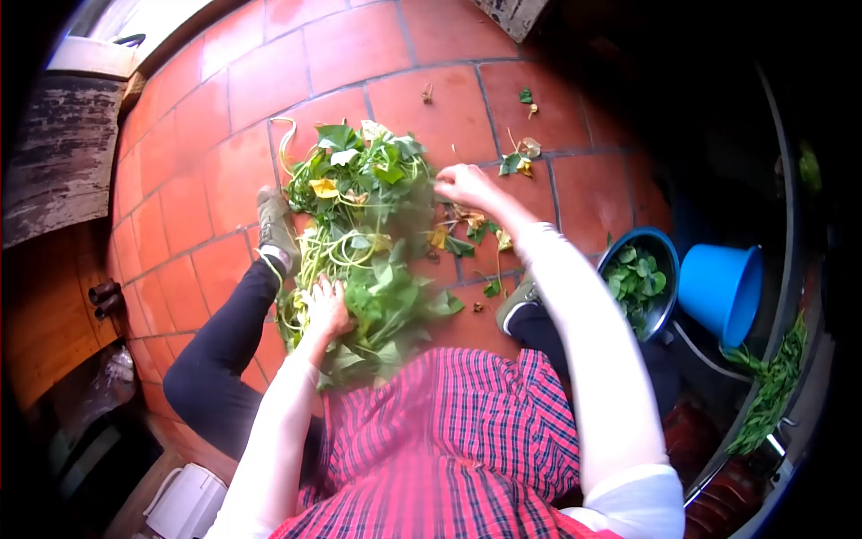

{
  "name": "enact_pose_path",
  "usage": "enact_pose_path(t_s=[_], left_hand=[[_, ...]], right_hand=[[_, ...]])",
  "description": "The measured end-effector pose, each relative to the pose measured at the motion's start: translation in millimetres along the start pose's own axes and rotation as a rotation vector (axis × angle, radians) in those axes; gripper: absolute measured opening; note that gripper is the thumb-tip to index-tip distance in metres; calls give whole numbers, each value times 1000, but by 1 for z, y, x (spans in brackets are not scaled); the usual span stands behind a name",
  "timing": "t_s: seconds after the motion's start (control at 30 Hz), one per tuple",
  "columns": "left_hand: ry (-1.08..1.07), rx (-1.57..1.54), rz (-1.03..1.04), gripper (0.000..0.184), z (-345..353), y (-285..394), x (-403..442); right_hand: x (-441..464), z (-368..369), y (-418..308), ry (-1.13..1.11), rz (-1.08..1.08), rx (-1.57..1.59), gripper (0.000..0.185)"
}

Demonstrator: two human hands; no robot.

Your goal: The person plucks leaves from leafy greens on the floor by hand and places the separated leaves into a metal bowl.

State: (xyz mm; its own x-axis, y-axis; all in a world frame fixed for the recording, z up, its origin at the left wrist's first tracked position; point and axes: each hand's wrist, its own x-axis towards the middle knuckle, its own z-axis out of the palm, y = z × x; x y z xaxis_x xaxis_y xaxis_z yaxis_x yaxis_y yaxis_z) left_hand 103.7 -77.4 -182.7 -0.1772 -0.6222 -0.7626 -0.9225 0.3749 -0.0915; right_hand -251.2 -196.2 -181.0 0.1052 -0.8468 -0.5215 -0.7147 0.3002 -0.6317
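Observation:
A heap of leafy green vines [359, 242] with long pale stems lies on the floor between my legs. A few yellow leaves [323, 188] show among the green ones. My left hand [325, 307] rests on the near part of the heap, fingers spread over stems and leaves. To the right of the heap, my right hand [469, 189] hovers over the tiles with its fingers drawn together. What those fingertips hold, if anything, is too small to make out. Loose yellow and green leaves [449, 238] lie below that hand.
A metal basin [669, 310] holding picked green leaves [636, 274] stands at my right, beside a blue bucket [718, 292]. Another green bunch [772, 395] lies farther right. Scattered leaf scraps [521, 157] dot the red tiles [359, 49]. A white container [187, 501] is at lower left.

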Motion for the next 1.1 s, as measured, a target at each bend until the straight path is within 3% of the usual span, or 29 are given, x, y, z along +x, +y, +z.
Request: enact_pose_path(t_s=[0.07,0.1,0.2,0.3,0.33,0.37,0.43,0.5,0.63,0.7,0.77,0.9,1.0,1.1], left_hand=[[-69,-92,26,102,-11,-4,4],[-76,-87,44,101,-13,-4,1],[-98,-79,83,99,-17,-5,-4],[-77,-84,98,94,-19,-3,-1],[-59,-76,100,94,-14,-3,-1],[-39,-68,98,93,-10,-3,-2],[26,-80,105,91,-2,-3,-4],[50,-74,90,92,5,-5,-3],[50,-97,75,88,2,-3,-8],[54,-150,79,87,-3,-3,-11],[69,-237,83,85,-14,-4,-17],[173,-309,158,73,-28,1,-32],[323,-345,194,60,-36,16,-54],[274,-251,236,56,-14,20,-50]], right_hand=[[38,35,5,364,165,158,52],[60,68,19,522,162,140,73],[94,133,3,435,243,579,111],[91,138,-23,227,297,929,84],[72,111,-39,54,216,1154,60],[56,91,-54,53,138,1257,48],[52,64,-59,176,109,1030,47],[40,20,-59,233,-121,797,49],[-43,-89,-113,314,-403,674,48],[-78,-113,-133,472,-448,311,47],[-101,-110,-142,589,-482,-147,58],[-120,-10,-126,431,-597,-315,72],[-128,42,-97,449,-546,-389,40],[-141,86,-57,397,-509,-468,6]])
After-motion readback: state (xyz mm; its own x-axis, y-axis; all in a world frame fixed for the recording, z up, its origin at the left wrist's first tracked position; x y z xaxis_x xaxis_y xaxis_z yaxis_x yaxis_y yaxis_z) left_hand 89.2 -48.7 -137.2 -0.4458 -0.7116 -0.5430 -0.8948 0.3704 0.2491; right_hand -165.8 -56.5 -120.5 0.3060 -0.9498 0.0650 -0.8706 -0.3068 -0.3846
